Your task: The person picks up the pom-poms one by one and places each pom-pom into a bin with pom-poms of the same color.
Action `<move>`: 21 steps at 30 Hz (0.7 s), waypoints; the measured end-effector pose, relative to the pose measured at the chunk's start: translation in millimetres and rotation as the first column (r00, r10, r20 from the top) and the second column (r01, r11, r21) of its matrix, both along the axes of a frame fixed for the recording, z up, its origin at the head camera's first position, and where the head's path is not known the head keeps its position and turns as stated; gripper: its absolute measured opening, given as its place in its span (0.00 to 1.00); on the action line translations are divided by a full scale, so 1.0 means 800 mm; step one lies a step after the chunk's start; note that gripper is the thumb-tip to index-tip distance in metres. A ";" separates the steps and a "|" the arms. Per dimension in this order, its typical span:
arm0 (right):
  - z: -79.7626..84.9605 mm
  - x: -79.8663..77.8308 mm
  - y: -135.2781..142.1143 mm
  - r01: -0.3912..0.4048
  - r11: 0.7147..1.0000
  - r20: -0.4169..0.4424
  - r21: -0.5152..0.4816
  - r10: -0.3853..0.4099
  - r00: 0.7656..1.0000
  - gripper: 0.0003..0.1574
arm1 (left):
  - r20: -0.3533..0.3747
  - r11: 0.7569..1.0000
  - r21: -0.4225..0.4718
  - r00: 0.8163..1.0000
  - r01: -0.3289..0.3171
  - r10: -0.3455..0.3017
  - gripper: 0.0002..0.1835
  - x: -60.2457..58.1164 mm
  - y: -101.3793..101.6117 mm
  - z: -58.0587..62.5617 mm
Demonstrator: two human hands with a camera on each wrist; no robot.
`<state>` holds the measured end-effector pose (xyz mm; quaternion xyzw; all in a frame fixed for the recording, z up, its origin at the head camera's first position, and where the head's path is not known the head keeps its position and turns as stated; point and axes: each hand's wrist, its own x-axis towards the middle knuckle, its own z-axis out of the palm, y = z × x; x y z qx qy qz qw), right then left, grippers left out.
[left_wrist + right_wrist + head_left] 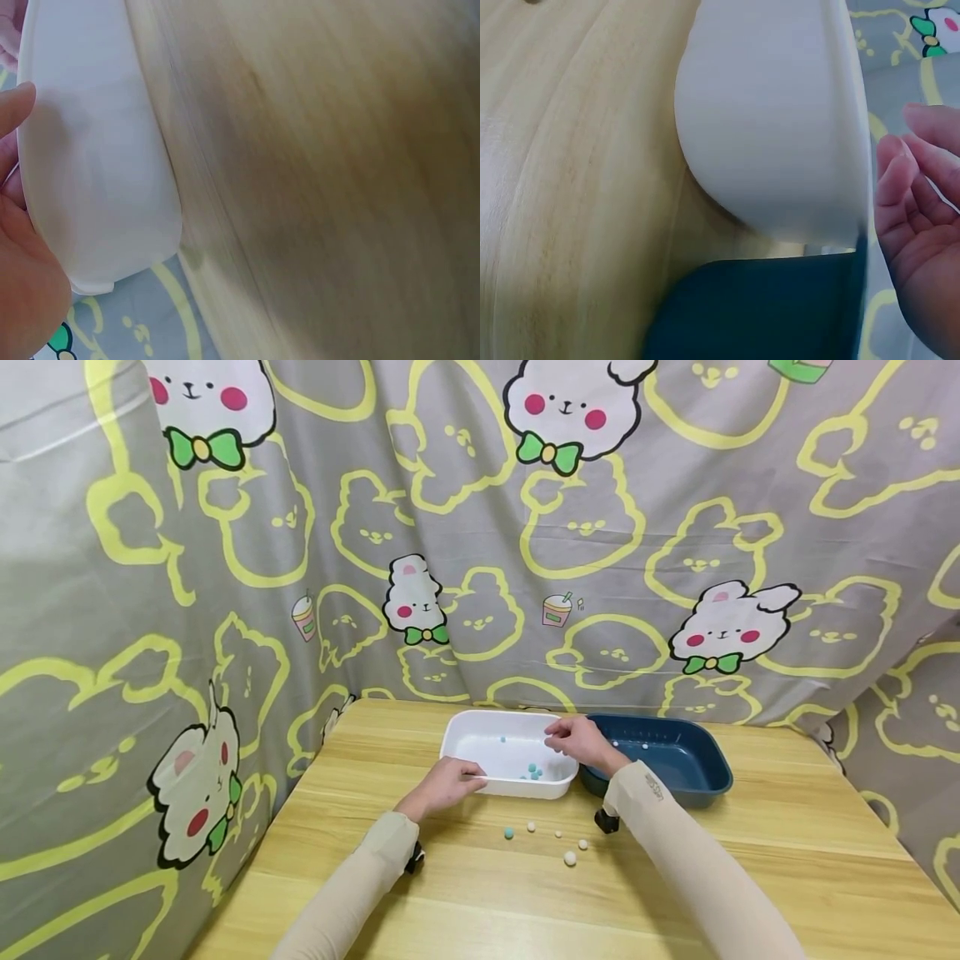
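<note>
White tray (517,788) holds teal balls (533,768) in head view. Left wrist: your left hand (26,277) pinches its rim; pulling may tilt it. Right wrist: your right hand (930,240) has fingertips together; if hiding a ball, careless opening may misplace it.

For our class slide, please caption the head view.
Left hand holds white tray, right hand above it; small balls in front.

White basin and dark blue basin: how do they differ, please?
The white basin holds teal balls; the dark blue basin holds white balls. In the head view, the white basin stands left, the dark blue basin right. Both stand open-topped on the wooden table.
</note>
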<state>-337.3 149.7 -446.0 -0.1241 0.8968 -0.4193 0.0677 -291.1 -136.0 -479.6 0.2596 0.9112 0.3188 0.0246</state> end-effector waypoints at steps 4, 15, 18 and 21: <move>0.007 0.011 0.000 -0.020 1.000 -0.029 0.001 0.020 0.999 0.16 | -0.017 1.000 0.007 1.000 0.010 -0.010 0.07 0.001 0.000 0.000; 0.021 0.057 -0.005 -0.241 0.970 -0.150 0.008 0.239 0.959 0.11 | -0.023 1.000 0.015 1.000 0.015 -0.015 0.07 0.001 0.001 -0.002; 0.021 0.067 -0.011 -0.290 0.957 -0.159 0.023 0.290 0.944 0.11 | -0.032 1.000 0.010 0.999 0.019 -0.019 0.07 0.000 0.001 -0.003; 0.016 0.075 -0.019 -0.341 0.939 -0.162 0.050 0.344 0.925 0.10 | -0.039 1.000 0.009 0.999 0.024 -0.024 0.08 -0.001 0.001 -0.004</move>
